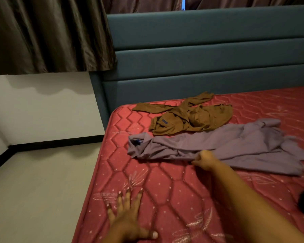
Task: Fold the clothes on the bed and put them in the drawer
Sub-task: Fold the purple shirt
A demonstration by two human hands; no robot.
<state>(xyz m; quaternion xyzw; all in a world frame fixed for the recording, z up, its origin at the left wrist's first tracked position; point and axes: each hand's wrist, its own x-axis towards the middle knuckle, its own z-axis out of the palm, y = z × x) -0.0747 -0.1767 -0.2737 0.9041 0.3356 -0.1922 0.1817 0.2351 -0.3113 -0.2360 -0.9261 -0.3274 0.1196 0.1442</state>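
Your left hand (128, 216) lies flat, fingers spread wide, on the near-left part of the red quilted mattress (165, 190). Pale floor (33, 190) runs along the mattress's left side. Further in, about mid-mattress, your right hand (204, 159) pinches the near edge of the purple garment (235, 144), which sprawls crumpled out to the mattress's right edge. Just behind it, the brown garment (188, 118) sits bunched up, with one long strip flung left. A teal headboard (200, 58) stands at the mattress's far end, with a dark curtain (42, 32) above it.

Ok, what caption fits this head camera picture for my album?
Right hand grips the purple garment on the red mattress; left hand rests flat, brown garment behind.
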